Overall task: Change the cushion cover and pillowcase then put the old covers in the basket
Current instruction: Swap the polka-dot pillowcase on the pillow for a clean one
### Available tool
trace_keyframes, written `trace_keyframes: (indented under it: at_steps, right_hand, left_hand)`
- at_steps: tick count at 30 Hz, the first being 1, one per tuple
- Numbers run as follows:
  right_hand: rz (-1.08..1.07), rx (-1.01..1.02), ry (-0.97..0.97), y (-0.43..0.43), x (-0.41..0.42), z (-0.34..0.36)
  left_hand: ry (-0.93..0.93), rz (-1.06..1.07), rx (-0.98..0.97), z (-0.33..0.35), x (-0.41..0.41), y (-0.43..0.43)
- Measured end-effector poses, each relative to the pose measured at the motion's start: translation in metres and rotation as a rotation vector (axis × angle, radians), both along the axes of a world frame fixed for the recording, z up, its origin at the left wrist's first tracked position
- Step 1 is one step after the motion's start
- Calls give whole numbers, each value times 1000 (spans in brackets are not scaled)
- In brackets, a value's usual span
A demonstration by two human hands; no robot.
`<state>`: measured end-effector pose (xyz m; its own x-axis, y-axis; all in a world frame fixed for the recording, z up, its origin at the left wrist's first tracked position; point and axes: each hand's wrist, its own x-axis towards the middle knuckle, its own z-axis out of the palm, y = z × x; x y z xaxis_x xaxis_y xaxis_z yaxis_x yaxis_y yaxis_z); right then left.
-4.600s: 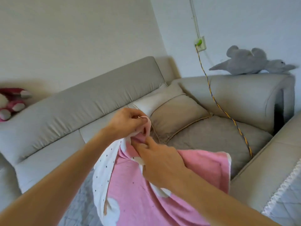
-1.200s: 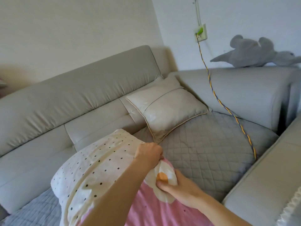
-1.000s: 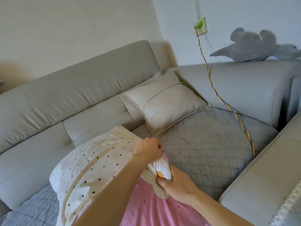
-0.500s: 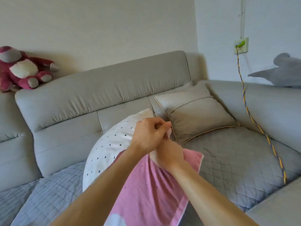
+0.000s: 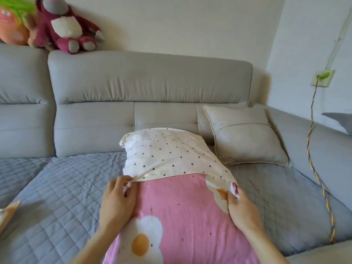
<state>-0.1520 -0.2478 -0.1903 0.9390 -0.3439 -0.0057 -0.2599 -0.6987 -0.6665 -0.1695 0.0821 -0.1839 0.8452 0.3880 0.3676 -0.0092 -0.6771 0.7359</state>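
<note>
Our left hand (image 5: pixel 117 202) and right hand (image 5: pixel 242 210) now sit spread apart, each pinching the hem of the dotted cover (image 5: pixel 167 151), ready to slide it evenly.

Plush bear (image 5: pixel 64 29) atop grey sofa (image 5: pixel 148 80) — braided cable (image 5: pixel 308 141) from wall socket (image 5: pixel 322 78)

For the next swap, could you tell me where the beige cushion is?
Head view, right: the beige cushion leans on the sofa backrest, beside the dotted pillow.

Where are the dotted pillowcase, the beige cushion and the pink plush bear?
dotted pillowcase (image 5: pixel 167 153): head view, top face.
beige cushion (image 5: pixel 245 141): head view, front panel.
pink plush bear (image 5: pixel 65 28): head view, white belly.
</note>
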Motion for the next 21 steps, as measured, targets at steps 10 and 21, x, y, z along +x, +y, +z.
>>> trace_keyframes:
  at_steps: [10, 21]
  right_hand:
    - [344, -440, -570, 113, -78, 29]
    - [482, -629, -402, 193, -42, 20]
  left_hand:
    - [83, -186, -505, 2, -7, 29]
    - [74, -492, -1077, 40, -23, 13]
